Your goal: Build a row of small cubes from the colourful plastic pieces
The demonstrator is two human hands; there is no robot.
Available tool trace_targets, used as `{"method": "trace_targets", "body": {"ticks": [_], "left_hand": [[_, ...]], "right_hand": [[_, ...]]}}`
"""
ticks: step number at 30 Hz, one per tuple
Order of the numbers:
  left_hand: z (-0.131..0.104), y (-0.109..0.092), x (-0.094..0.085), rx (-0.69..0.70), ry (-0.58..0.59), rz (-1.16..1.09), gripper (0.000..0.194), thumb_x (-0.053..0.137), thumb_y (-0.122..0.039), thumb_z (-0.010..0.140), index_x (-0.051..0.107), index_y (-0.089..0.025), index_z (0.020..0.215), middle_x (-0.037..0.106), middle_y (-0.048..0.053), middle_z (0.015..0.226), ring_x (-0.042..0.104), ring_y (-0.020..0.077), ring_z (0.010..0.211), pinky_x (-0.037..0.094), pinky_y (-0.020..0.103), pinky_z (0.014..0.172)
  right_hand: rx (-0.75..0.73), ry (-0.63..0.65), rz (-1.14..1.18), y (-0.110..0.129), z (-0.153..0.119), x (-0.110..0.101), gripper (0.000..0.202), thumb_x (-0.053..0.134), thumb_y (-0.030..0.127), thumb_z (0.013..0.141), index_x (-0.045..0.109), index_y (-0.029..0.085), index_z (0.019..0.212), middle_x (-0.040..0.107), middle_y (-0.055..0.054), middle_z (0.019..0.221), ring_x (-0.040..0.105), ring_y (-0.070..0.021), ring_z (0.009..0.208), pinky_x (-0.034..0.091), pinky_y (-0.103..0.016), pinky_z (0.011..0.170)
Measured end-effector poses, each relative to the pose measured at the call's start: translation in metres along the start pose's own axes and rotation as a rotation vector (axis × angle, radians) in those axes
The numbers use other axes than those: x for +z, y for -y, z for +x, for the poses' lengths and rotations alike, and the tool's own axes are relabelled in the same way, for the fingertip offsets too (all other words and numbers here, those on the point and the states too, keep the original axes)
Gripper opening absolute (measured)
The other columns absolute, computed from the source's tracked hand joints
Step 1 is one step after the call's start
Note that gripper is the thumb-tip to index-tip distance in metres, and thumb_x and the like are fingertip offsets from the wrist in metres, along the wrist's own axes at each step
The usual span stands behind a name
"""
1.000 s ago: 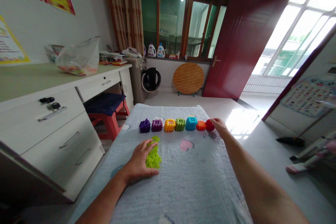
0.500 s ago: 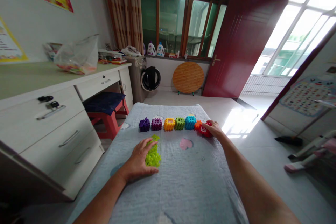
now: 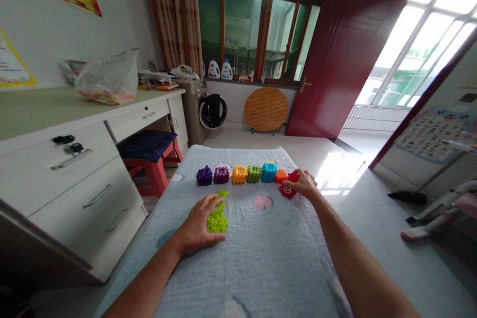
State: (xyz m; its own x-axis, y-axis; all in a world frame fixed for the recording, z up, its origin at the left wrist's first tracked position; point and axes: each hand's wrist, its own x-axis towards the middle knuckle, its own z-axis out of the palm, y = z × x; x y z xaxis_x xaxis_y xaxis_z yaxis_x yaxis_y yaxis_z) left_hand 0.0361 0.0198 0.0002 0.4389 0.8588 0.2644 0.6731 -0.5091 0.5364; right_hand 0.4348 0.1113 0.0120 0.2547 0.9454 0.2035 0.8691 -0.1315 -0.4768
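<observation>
My left hand (image 3: 199,223) lies on the cloth with its fingers spread around the left side of some yellow-green pieces (image 3: 217,219). At the right end of a row, my right hand (image 3: 302,183) has its fingers closed on a red piece (image 3: 288,189). Just left of that piece is an orange one (image 3: 280,176). Further left along the row stand a blue block (image 3: 269,172), a green block (image 3: 254,174), a yellow-orange block (image 3: 239,175), a magenta block (image 3: 221,175) and a dark purple block (image 3: 204,175).
A light blue cloth (image 3: 261,258) with a pink heart covers the table. To the left are a white desk (image 3: 85,174) and a red stool with a dark seat (image 3: 147,146). Behind stand a washing machine (image 3: 194,109), a round wooden board (image 3: 266,109) and a red door (image 3: 346,49).
The red piece has shifted slightly left and toward me, and it looks turned in my right hand. My left hand has barely moved.
</observation>
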Motion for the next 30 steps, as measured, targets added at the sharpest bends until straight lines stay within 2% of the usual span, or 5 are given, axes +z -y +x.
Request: {"method": "trace_targets", "body": {"ticks": [11, 17, 22, 25, 30], "left_hand": [[0.004, -0.022, 0.009, -0.001, -0.129, -0.147, 0.068, 0.073, -0.031, 0.061, 0.049, -0.023, 0.124, 0.048, 0.008, 0.128, 0.048, 0.0251, 0.118, 0.040, 0.041, 0.103], [0.008, -0.023, 0.017, -0.053, -0.278, -0.167, 0.063, 0.069, -0.039, 0.069, 0.044, -0.022, 0.125, 0.042, 0.009, 0.129, 0.043, 0.0250, 0.122, 0.036, 0.043, 0.104], [0.007, -0.009, 0.024, -0.099, -0.304, -0.076, 0.090, 0.070, -0.054, 0.062, 0.032, -0.019, 0.136, 0.028, 0.015, 0.139, 0.027, 0.0318, 0.132, 0.029, 0.049, 0.107], [0.004, -0.005, 0.023, -0.122, -0.235, 0.021, 0.100, 0.073, -0.060, 0.054, 0.034, -0.018, 0.136, 0.026, 0.017, 0.141, 0.026, 0.0367, 0.131, 0.025, 0.054, 0.107], [0.000, -0.015, 0.016, -0.069, -0.123, 0.051, 0.099, 0.072, -0.057, 0.056, 0.032, -0.020, 0.139, 0.026, 0.015, 0.143, 0.030, 0.0333, 0.131, 0.029, 0.048, 0.108]], "right_hand": [[0.120, -0.013, 0.118, 0.048, -0.056, -0.009, 0.058, 0.063, 0.050, 0.063, 0.048, 0.017, 0.109, 0.058, -0.005, 0.085, 0.057, -0.0196, 0.075, 0.046, -0.031, 0.064], [-0.202, 0.199, 0.426, 0.099, -0.077, 0.000, 0.053, 0.066, 0.039, 0.065, 0.051, 0.022, 0.113, 0.059, -0.002, 0.084, 0.058, -0.0186, 0.076, 0.049, -0.035, 0.070], [-0.455, 0.205, 0.565, 0.138, -0.098, 0.024, 0.068, 0.068, 0.029, 0.064, 0.043, 0.025, 0.127, 0.050, -0.007, 0.120, 0.050, -0.0239, 0.110, 0.041, -0.043, 0.095], [-0.535, 0.253, 0.653, 0.145, -0.107, 0.033, 0.066, 0.065, 0.027, 0.070, 0.038, 0.027, 0.130, 0.045, -0.007, 0.128, 0.047, -0.0223, 0.116, 0.042, -0.040, 0.095], [-0.578, 0.253, 0.604, 0.135, -0.110, 0.037, 0.037, 0.057, 0.022, 0.076, 0.053, 0.026, 0.113, 0.054, -0.004, 0.115, 0.053, -0.0191, 0.106, 0.043, -0.038, 0.093]]}}
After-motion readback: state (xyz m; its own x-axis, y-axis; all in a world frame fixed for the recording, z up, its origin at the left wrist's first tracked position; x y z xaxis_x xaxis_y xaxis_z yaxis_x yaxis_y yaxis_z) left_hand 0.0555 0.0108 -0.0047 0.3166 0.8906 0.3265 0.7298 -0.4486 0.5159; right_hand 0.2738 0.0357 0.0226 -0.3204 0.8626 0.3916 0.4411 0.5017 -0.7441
